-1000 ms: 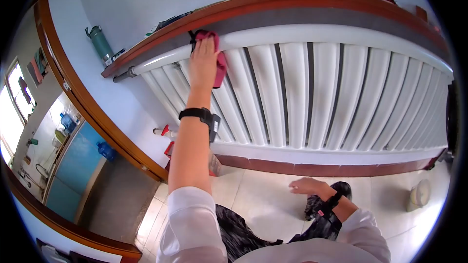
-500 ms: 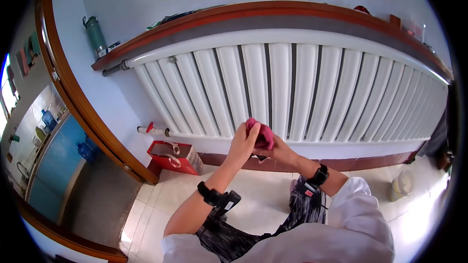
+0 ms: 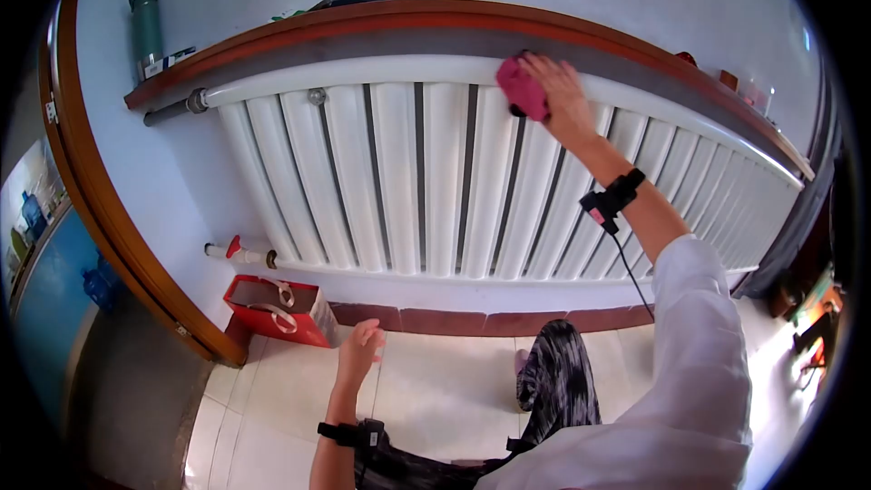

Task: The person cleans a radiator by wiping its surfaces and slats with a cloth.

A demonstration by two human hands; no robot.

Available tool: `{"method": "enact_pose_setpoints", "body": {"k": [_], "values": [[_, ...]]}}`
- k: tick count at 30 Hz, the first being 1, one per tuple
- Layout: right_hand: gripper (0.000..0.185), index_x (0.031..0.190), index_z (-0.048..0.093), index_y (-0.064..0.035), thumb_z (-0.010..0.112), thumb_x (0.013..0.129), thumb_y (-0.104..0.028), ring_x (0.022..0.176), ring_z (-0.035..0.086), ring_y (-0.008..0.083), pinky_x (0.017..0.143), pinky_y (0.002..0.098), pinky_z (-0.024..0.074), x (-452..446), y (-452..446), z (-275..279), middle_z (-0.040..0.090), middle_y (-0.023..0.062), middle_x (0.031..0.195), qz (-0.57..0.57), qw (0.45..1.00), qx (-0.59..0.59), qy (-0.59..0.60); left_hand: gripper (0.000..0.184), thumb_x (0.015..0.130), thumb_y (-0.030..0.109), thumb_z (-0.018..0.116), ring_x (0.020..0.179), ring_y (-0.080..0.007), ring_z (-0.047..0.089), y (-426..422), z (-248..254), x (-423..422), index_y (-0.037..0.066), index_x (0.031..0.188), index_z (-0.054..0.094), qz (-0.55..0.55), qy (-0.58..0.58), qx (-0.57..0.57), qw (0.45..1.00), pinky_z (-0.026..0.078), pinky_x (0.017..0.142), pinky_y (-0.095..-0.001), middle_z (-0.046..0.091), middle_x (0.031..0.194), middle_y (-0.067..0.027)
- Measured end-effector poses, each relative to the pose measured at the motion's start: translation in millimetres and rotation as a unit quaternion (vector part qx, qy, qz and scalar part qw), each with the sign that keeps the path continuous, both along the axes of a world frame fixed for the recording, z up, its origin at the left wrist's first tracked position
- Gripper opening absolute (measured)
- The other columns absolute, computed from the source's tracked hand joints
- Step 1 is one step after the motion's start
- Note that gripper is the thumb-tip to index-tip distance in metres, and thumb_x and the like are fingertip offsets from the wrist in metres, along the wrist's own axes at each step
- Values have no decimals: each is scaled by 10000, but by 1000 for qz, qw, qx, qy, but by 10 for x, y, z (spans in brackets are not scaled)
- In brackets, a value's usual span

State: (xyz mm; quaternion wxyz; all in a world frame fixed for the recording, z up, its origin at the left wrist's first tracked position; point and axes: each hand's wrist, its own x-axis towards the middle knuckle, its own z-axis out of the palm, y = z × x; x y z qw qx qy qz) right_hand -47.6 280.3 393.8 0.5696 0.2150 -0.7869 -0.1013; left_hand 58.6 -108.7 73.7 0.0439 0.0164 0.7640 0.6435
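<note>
My right hand (image 3: 564, 104) grips a dark pink cloth (image 3: 521, 89) against the upper part of the white radiator (image 3: 445, 181). The cloth lies over the top pipe and the head of one column, just below the wooden shelf. Lower down, my left hand (image 3: 359, 352) hangs in the air with loosely bent fingers and nothing in it. It is nearest to a red paper bag (image 3: 272, 322) with ribbon handles on the floor.
Above the radiator runs a wooden shelf (image 3: 435, 11), with a green bottle (image 3: 145, 25) at its left end. A valve with a red handle (image 3: 238, 250) sticks out at lower left. The wooden door frame (image 3: 118, 227) stands further left.
My hands have come apart. The right one has carried the pink cloth up and right to the radiator's top; the left has let go of it and dropped down to the left.
</note>
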Motion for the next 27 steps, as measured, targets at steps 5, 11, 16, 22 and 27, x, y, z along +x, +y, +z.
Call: {"method": "enact_pose_setpoints", "body": {"k": [5, 11, 16, 22, 27], "values": [[534, 1191, 532, -98, 688, 685, -161, 1090, 525, 258, 975, 393, 358, -457, -607, 140, 568, 96, 1184, 72, 997, -17, -12, 297, 876, 189, 540, 813, -151, 640, -23, -554, -175, 62, 1145, 541, 18, -51, 114, 992, 500, 527, -269, 627, 1000, -67], [423, 1130, 570, -180, 678, 725, -243, 884, 610, 254, 857, 397, 437, -450, -844, 339, 628, 32, 1074, 67, 991, -31, -111, 265, 865, 168, 528, 799, -165, 649, -77, -1090, -325, 47, 1099, 557, 37, -101, 53, 993, 509, 541, -271, 640, 957, -75], [559, 1213, 532, -165, 695, 682, -105, 1018, 557, 272, 906, 364, 425, -151, -170, 307, 591, 48, 1162, 20, 994, -2, -106, 279, 862, 169, 531, 791, -160, 651, -126, -870, -116, 44, 1111, 553, 25, -77, 24, 996, 509, 549, -267, 639, 974, -81], [632, 1237, 506, -124, 704, 642, -51, 1068, 533, 281, 932, 365, 415, -109, -298, 308, 568, 87, 1190, 1, 995, 77, -65, 308, 856, 187, 559, 792, -155, 651, 23, -580, -15, 50, 1132, 555, -43, -48, 70, 995, 503, 574, -250, 639, 982, -84], [560, 1217, 516, -117, 687, 684, -111, 1022, 563, 292, 879, 366, 451, -554, -1105, 366, 587, 91, 1146, 52, 994, 77, -62, 301, 855, 184, 561, 783, -151, 651, 68, -688, -130, 60, 1129, 562, -50, -43, 21, 998, 501, 574, -255, 643, 968, -91]]}}
